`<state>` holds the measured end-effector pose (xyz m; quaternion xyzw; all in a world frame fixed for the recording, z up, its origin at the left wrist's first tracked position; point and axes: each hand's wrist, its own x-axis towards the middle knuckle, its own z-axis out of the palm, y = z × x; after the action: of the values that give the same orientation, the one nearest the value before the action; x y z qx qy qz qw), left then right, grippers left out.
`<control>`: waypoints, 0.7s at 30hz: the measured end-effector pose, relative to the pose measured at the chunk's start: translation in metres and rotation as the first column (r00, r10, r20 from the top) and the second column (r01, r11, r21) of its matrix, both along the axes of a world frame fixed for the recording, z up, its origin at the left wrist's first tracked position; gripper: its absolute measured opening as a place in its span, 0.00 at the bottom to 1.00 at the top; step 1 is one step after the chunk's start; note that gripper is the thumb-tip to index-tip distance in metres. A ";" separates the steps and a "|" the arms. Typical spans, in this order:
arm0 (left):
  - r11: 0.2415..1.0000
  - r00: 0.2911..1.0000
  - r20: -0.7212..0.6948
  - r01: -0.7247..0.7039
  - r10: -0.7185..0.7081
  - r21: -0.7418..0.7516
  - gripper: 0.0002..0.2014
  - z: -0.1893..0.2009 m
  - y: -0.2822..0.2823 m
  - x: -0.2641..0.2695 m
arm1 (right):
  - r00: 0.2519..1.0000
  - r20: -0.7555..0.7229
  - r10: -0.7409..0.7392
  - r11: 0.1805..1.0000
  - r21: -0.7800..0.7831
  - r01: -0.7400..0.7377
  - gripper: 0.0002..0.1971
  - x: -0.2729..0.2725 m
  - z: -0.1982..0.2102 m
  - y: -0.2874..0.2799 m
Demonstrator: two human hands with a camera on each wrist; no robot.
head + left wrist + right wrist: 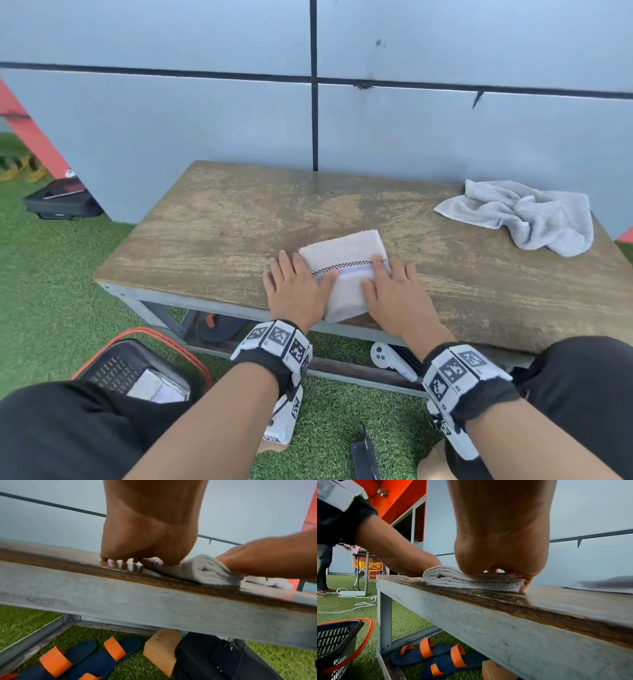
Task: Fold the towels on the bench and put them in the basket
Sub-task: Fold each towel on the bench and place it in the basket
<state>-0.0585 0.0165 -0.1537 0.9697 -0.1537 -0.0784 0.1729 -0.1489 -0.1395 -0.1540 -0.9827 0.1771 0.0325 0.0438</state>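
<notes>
A folded white towel (342, 253) with a checked stripe lies near the front edge of the wooden bench (222, 233). My left hand (294, 287) lies flat at its left side, thumb on the cloth and fingers on the wood. My right hand (397, 294) presses flat on the towel's right part. The right wrist view shows the towel (471, 580) as several stacked layers under my right hand (501, 547). A crumpled grey towel (527, 216) lies at the bench's far right. The black basket (161, 337) with an orange rim stands on the grass at my left knee, with a folded towel (159, 389) inside.
A grey panelled wall runs right behind the bench. Blue and orange slippers (82, 660) and a cardboard box (161, 650) sit under the bench. A white controller (387, 359) lies by the frame, and a black case (61, 202) rests on the grass far left.
</notes>
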 end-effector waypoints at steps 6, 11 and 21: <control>0.992 1.000 -0.001 0.006 -0.006 -0.129 0.30 0.005 0.007 -0.003 | 1.000 0.003 -0.030 0.999 -0.013 0.031 0.32 -0.011 0.015 0.023; 0.901 0.985 -0.119 0.063 -0.125 -0.430 0.08 0.029 0.018 -0.003 | 0.989 0.103 -0.102 0.944 0.324 0.064 0.19 -0.010 0.027 0.034; 0.692 0.963 -0.118 0.086 -0.242 -0.717 0.18 0.139 0.074 0.006 | 0.935 0.126 -0.332 0.402 0.916 0.019 0.22 0.027 0.092 0.065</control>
<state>-0.0523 0.0903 -0.0147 0.7987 -0.2399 -0.1273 0.5370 -0.1216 -0.0742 -0.0624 -0.7725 0.2267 -0.0260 0.5926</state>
